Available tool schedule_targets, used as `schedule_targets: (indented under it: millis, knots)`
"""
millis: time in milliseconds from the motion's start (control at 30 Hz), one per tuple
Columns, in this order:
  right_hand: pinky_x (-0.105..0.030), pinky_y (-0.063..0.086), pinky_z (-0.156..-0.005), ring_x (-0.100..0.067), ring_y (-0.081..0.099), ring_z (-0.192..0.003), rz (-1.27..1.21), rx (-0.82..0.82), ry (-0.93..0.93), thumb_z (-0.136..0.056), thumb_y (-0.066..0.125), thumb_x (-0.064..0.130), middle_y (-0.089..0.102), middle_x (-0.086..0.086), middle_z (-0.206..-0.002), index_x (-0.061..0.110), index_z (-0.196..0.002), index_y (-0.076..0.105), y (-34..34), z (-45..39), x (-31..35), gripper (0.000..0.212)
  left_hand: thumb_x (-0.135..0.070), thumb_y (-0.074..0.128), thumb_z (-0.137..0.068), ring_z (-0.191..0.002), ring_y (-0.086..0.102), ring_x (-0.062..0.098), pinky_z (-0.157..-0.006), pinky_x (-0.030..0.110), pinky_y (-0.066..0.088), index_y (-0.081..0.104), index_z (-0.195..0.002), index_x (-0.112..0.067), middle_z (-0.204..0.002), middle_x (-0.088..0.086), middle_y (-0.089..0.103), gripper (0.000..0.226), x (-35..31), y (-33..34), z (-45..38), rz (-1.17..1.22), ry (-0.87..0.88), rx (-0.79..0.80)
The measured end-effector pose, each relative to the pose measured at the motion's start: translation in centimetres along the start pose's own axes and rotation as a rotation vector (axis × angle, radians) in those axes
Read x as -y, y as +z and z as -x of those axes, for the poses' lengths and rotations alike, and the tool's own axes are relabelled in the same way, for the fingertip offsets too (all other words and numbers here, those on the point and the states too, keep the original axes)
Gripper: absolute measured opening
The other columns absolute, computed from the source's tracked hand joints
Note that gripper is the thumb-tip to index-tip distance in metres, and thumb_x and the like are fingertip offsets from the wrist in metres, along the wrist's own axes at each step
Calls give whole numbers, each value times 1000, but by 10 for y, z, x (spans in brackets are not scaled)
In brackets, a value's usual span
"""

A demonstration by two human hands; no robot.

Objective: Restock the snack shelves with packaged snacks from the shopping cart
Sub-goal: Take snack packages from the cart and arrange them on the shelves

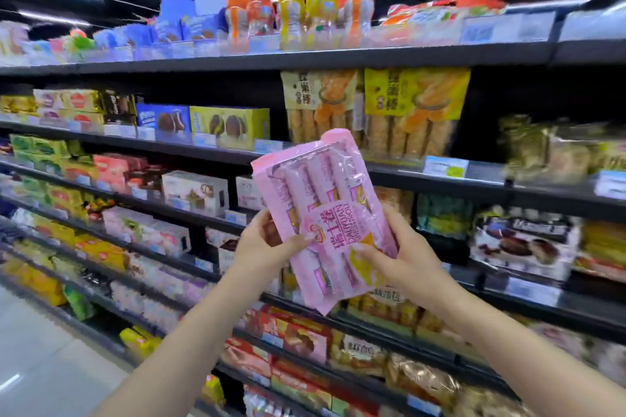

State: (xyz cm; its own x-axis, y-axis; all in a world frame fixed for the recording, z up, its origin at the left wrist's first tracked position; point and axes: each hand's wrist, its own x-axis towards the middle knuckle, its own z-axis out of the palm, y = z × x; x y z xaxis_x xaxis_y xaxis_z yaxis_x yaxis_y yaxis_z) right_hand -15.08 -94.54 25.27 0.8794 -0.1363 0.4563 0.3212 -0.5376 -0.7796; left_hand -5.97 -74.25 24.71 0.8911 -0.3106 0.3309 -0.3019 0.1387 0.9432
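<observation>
One pink pack (pixel 321 217), held upright in front of the shelves (pixel 440 179). Left hand (pixel 267 247) grasps its left edge; right hand (pixel 403 257) grasps its right edge. Five shelf tiers visible, stocked. Two yellow-labelled bags (pixel 372 112) behind the pack. Pale floor (pixel 40 359), ceiling strip lights.

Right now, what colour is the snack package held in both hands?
Pink, with yellow patches and a pink label; the snack package shows in the head view.
</observation>
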Motion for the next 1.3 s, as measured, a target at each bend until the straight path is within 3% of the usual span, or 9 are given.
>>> schedule_targets:
  millis: [167,300,467,567,733,900,1033,1167,1300]
  knots:
    - [-36,53,-91,7,58,-107,65,-108,101,-81,74,37,59,27,-120,46,-136,33,-36,28,5,70,-4,81,-74,-94,70,19,-77,37,58,63,-108,-17,-99,1,74,40,-3,39,-10,51,2,161]
    - [-35,52,-94,7,59,-107,90,-224,138,-80,75,34,58,25,-120,39,-144,29,-52,49,17,79,2,77,-75,-93,71,17,-74,28,58,64,-107,-13,-97,1,75,38,-6,63,-11,87,22,274]
    - [-22,51,-91,10,56,-108,178,-360,167,-75,80,32,53,24,-126,41,-147,17,-59,79,39,96,0,80,-71,-94,70,18,-80,28,58,63,-113,-14,-100,2,74,47,-1,83,3,98,16,432]
    - [-15,46,-91,25,46,-105,236,-439,239,-73,80,34,42,36,-124,40,-150,9,-54,102,48,104,-2,80,-72,-94,70,14,-78,22,55,63,-111,-18,-100,-1,74,45,3,89,18,101,43,514]
    - [-23,46,-97,24,46,-106,267,-561,334,-75,79,31,42,48,-114,45,-148,10,-33,148,48,102,-12,80,-75,-98,69,9,-81,22,56,61,-119,-21,-106,-7,73,49,20,95,53,134,-13,633]
    - [-24,48,-96,14,49,-113,286,-642,403,-77,78,31,42,31,-132,52,-146,5,-22,189,45,102,-22,79,-72,-102,68,12,-82,27,56,59,-120,-21,-109,-5,72,52,40,103,86,156,-79,722]
    - [-27,50,-95,12,53,-111,298,-634,429,-79,77,29,49,26,-132,49,-146,14,-26,216,40,94,-28,78,-71,-103,68,12,-80,25,56,57,-124,-20,-110,-6,72,58,52,112,110,125,-105,768]
    - [-40,52,-96,5,55,-114,261,-605,442,-81,76,27,53,25,-128,48,-143,23,-41,244,30,85,-41,79,-68,-105,66,8,-89,36,56,54,-127,-26,-114,-10,69,66,60,128,128,13,-116,786]
    - [-38,52,-95,7,55,-112,239,-566,467,-81,75,26,52,27,-128,52,-140,23,-64,270,21,83,-45,78,-67,-104,64,3,-91,34,55,54,-126,-27,-114,-13,68,65,62,154,153,-36,-145,755]
